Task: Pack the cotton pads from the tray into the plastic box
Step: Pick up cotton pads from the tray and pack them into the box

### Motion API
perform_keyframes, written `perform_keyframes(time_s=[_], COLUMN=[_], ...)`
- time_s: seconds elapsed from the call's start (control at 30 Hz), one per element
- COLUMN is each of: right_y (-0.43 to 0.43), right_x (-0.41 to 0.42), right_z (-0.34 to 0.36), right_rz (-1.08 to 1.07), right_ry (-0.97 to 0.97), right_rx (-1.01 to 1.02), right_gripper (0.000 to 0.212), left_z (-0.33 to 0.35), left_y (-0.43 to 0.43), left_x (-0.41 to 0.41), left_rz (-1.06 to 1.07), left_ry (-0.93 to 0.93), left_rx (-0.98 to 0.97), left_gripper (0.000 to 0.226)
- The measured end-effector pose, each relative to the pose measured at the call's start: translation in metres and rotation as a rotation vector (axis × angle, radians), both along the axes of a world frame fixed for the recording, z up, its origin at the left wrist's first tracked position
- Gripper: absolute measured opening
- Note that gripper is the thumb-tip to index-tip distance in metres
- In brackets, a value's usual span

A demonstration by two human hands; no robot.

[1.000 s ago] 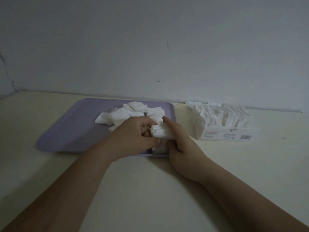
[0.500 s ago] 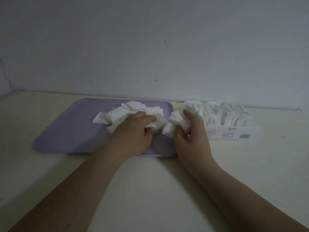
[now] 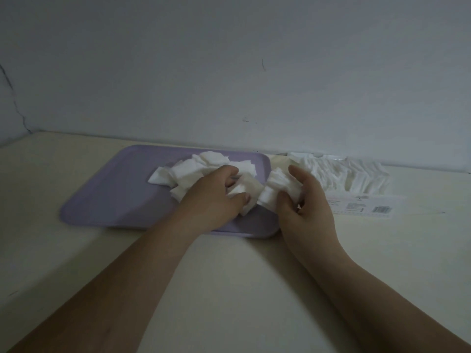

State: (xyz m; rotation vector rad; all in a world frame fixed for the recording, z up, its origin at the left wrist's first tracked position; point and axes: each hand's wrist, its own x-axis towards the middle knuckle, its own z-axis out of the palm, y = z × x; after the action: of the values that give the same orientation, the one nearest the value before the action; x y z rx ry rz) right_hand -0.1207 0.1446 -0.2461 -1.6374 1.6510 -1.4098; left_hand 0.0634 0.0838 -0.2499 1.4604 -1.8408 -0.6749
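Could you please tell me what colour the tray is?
The tray is plain pale lilac, clearest in the head view.

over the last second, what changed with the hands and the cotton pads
The right hand took the stack of pads away from the left hand and carried it right, to the right edge of the tray, short of the plastic box. The left hand went back to the loose pile and now grips fresh pads. Tray, box and packed pads stayed put.
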Motion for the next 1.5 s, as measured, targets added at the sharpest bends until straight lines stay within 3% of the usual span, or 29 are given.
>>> perform_keyframes(time_s=[0.13,0.27,0.43,0.6,0.73,1.03,1.2,1.4,1.5], right_y=[-0.001,-0.002,-0.005,-0.008,-0.009,-0.012,-0.012,-0.008,-0.005], right_x=[-0.001,-0.002,-0.002,-0.004,-0.007,-0.007,-0.008,-0.011,-0.008], right_z=[0.0,-0.002,-0.005,-0.008,-0.009,-0.013,-0.012,-0.01,-0.007], right_rz=[0.001,0.002,0.0,0.021,0.064,0.303,0.287,0.458,0.428], right_ry=[-0.002,-0.006,0.002,-0.01,-0.12,-0.272,-0.28,-0.148,-0.03], right_rx=[0.004,-0.001,-0.007,0.004,0.017,0.076,0.037,0.134,0.148], right_gripper=[0.051,0.05,0.049,0.049,0.046,0.039,0.035,0.071,0.084], left_z=[0.003,0.004,0.01,0.024,0.017,0.01,0.009,0.009,0.01], left_y=[0.001,0.0,0.007,0.013,0.017,0.014,0.013,0.014,0.015], left_x=[-0.002,0.002,0.011,0.03,0.027,0.026,0.022,0.02,0.019], left_rz=[-0.02,-0.021,0.044,-0.324,-0.501,-0.301,-0.229,-0.133,-0.092], left_ry=[0.036,0.144,0.345,0.583,0.467,0.401,0.41,0.32,0.264], left_rx=[0.042,0.06,0.03,0.182,0.277,0.156,0.134,0.06,0.036], left_gripper=[0.074,0.043,0.037,0.034,0.038,0.037,0.036,0.035,0.037])
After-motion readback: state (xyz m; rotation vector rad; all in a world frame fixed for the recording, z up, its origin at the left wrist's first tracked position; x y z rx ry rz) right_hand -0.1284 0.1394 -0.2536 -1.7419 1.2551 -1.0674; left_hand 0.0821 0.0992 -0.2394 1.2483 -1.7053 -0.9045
